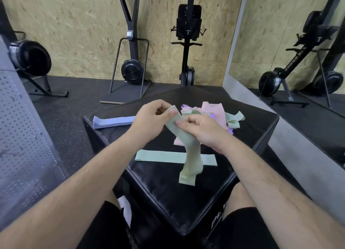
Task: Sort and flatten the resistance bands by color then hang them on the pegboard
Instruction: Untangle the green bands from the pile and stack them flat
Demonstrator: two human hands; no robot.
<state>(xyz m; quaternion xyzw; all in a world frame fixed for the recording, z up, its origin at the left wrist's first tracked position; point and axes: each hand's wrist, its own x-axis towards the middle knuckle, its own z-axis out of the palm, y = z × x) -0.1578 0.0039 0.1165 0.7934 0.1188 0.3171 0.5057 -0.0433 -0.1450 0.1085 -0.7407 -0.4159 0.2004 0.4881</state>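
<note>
Both hands hold one pale green resistance band (192,155) above a black padded box (168,192). My left hand (151,120) pinches its upper end, and my right hand (203,131) grips it just below, so the rest hangs down twisted. Under it a second green band (160,156) lies flat on the box. A blue band (112,121) lies flat at the box's far left corner. Behind my hands sits a tangled pile of pink, purple and green bands (214,114). The grey pegboard (20,129) stands at the left.
Black exercise machines (130,62) stand along the chipboard wall behind the box, another (29,60) at the far left. A mirror (298,52) on the right reflects more machines. Dark rubber floor (65,118) surrounds the box. My knees in black shorts sit close to its near corner.
</note>
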